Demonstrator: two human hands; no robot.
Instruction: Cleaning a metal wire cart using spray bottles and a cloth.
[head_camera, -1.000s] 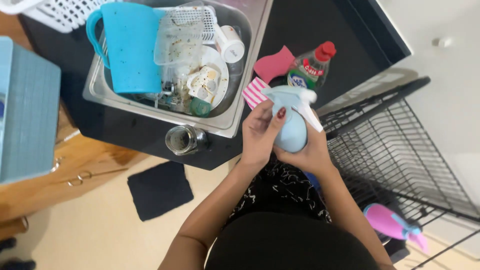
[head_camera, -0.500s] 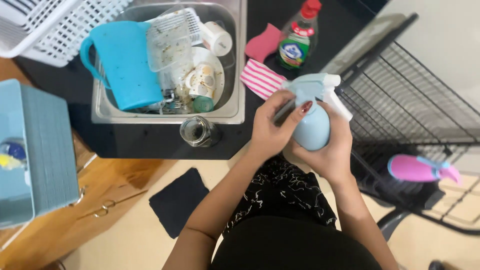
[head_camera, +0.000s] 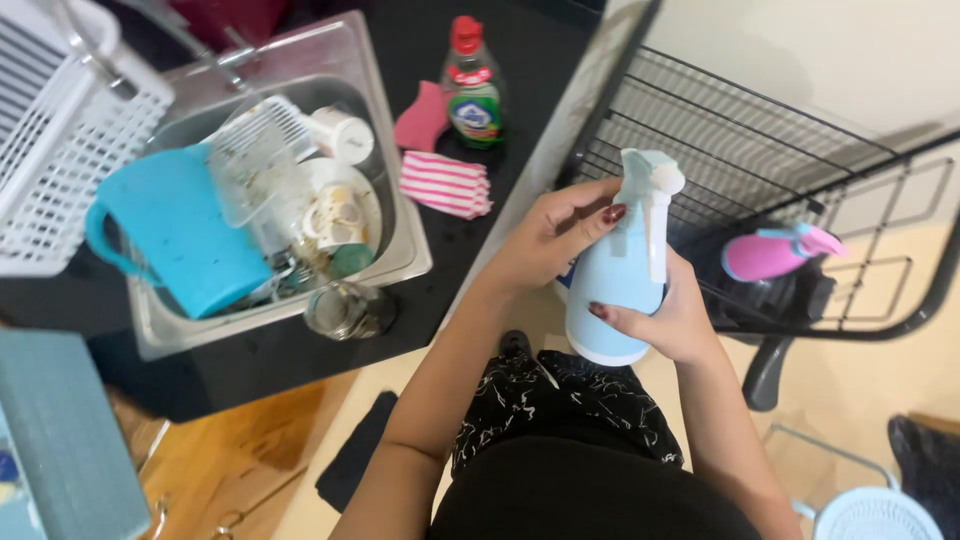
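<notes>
Two hands hold one pale blue spray bottle (head_camera: 612, 290) in the air, off the right edge of the black worktop (head_camera: 300, 360) and above the person's lap.

On the worktop, the steel sink (head_camera: 405, 262) is the largest thing. It is full of dirty dishes, with a big blue jug (head_camera: 185, 240) lying at its left side. A white plastic basket (head_camera: 60, 130) stands at the far left corner. To the right of the sink, near the far edge, are a green dish soap bottle (head_camera: 472, 85), a pink sponge (head_camera: 422, 118) and a striped pink cloth (head_camera: 445, 185). A small glass jar (head_camera: 345, 310) stands at the near edge, just beside the sink. A black wire rack (head_camera: 760, 150) is to the right of the worktop, with a pink spray bottle (head_camera: 775, 253) under it.

The pale blue bottle stands almost upright, its long axis running from the base near the body up to the white trigger head. It lies between both hands, so neither is nearer. The left hand (head_camera: 555, 235) wraps the neck from the left, fingers curled just below the head. The right hand (head_camera: 670, 320) closes around the lower body from the right, thumb on the front.
</notes>
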